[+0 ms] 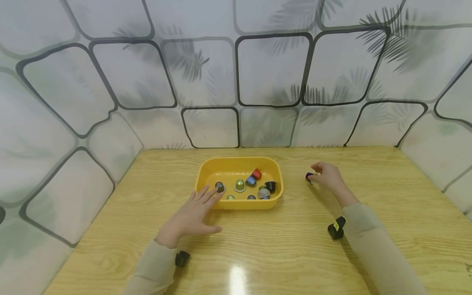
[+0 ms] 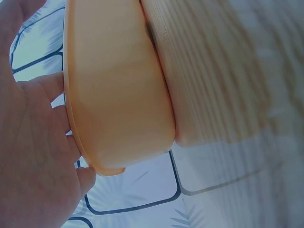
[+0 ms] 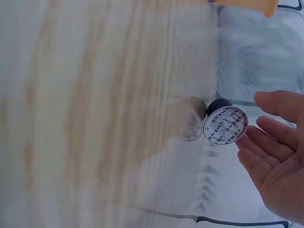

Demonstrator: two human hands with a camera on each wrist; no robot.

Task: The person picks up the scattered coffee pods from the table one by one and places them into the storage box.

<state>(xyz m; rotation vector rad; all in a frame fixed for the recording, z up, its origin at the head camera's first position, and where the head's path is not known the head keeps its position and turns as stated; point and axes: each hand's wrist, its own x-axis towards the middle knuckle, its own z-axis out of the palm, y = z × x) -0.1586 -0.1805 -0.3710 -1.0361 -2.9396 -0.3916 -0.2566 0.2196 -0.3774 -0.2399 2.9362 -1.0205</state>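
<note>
**Me:** Beige sleeves and 2 black wrist cams sit closest, low over the pale wooden worktop.

**Q:** Where's each hand?

**Me:** Left hand lies flat, fingers straight, tips on the near-left rim of the yellow plastic tray. It grips nothing. Right hand is out to the right of the tray, fingers loosely bent, not clamped. The purple coffee capsule with the printed foil lid sits on the worktop right at my fingertips. Touching or a hair apart, can't tell.

**Q:** How to handle it well?

**Me:** My guess: pinch the capsule body w/ thumb + 2 fingers, not the foil. It's round and prob. rolls, and the worktop's glossy. Left hand keeps the tray from sliding, light press only.

**Q:** Counts?

**Me:** 1 tray. 1 purple capsule outside it, well apart from the tray wall. Inside I make out approx. 8:
- red, blue, gold-green, dark grey, black, silver
- 2 small ones by the near wall
- poss. a 9th behind the silver one, too small to tell
</note>
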